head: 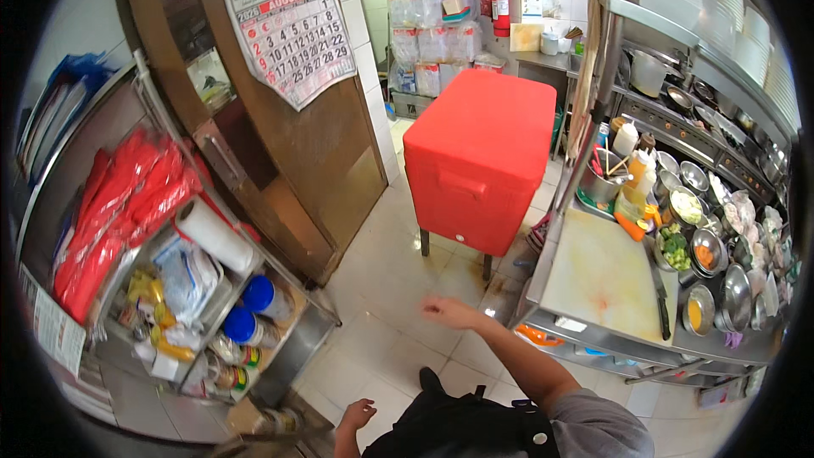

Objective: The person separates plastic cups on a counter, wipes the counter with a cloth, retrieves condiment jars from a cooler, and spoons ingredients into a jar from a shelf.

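My right hand [445, 312] hangs over the tiled floor, blurred, its fingers loosely bent and nothing seen in them. Lower down, my left hand [359, 415] hangs beside my black apron [464, 429], also without anything in it. Ahead stands a large red cooler box [477, 121] on dark legs, with a moulded handle on its near side; neither hand touches it. To the right, a worn white cutting board [591, 267] lies on a steel counter, a black-handled knife [662, 305] along its right edge.
Left is a metal shelf with red plastic bags [127, 210], a plastic roll [216, 235] and blue-lidded jars [241, 324]. A brown door [305, 140] bears a calendar [289, 25]. Bowls of broccoli [674, 248] and carrots [704, 256] crowd the counter. Behind is a stove [668, 127].
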A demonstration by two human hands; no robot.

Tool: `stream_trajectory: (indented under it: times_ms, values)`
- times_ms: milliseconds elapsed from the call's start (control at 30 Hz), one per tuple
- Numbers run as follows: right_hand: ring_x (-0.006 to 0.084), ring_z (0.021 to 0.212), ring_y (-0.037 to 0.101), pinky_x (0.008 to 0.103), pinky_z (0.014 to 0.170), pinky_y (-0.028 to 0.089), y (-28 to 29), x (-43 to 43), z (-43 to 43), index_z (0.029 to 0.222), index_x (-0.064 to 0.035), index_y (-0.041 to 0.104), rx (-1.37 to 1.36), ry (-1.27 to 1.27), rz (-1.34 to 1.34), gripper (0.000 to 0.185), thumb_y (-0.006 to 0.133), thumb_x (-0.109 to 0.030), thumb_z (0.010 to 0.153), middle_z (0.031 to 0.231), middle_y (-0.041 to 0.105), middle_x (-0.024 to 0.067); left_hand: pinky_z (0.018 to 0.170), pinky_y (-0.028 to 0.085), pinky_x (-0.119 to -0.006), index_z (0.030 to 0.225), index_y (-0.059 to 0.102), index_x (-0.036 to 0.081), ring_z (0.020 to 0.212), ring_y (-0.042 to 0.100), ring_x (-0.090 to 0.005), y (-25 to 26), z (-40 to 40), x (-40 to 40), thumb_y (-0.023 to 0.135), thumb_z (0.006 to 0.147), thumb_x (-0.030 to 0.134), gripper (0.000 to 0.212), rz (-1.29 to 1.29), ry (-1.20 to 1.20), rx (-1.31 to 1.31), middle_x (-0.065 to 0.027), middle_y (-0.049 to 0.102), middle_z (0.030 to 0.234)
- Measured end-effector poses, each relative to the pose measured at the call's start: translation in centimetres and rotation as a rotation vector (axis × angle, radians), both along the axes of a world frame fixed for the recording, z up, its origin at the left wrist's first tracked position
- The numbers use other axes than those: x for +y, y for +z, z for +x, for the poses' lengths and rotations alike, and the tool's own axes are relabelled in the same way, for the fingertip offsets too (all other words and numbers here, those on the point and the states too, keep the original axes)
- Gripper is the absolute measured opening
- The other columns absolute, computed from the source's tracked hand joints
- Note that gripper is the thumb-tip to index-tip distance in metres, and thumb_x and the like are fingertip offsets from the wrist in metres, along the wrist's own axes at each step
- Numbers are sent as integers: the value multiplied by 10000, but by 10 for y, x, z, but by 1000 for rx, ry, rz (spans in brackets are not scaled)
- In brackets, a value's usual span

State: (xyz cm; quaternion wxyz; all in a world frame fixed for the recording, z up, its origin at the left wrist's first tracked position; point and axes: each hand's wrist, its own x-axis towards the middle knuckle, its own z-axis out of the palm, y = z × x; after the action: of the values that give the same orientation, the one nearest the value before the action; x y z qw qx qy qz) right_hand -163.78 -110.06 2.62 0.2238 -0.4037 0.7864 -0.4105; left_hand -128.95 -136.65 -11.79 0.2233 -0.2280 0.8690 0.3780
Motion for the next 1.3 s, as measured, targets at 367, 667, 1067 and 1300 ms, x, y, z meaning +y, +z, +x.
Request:
stream_trajectory:
  times_ms: [367,667,1067,1300]
  values:
    - [148,990,617,308,876,489,-54,35,-108,1332,-97,542,-790,-396,-47,431,578,-312,960,1130,646,52,811,505,-284,1164,641,18,908,649,-136,130,-433,-71,641,933,227,312,366,-48,617,-79,706,1015]
    - [194,1247,502,349,993,434,28,-44,-261,1433,-96,416,-984,-496,-739,496,543,-170,960,1377,505,80,864,469,-273,1252,579,47,1026,574,-96,220,-670,-54,576,986,250,335,643,98,741,-16,628,1140]
    - [359,1290,446,487,1118,369,54,-141,-357,1146,111,482,-1431,-734,-1495,341,496,22,817,1338,444,262,1136,285,-419,1464,346,-5,1399,345,-268,198,-902,-62,341,983,622,790,832,-236,363,-151,380,1503]
    - [328,1237,513,446,1087,396,54,-178,-345,1111,31,515,-1144,-1046,-1327,321,508,24,790,1254,555,197,1142,270,-421,1476,337,6,1398,332,-263,219,-1000,-31,356,962,656,828,985,-352,210,-130,371,1512]
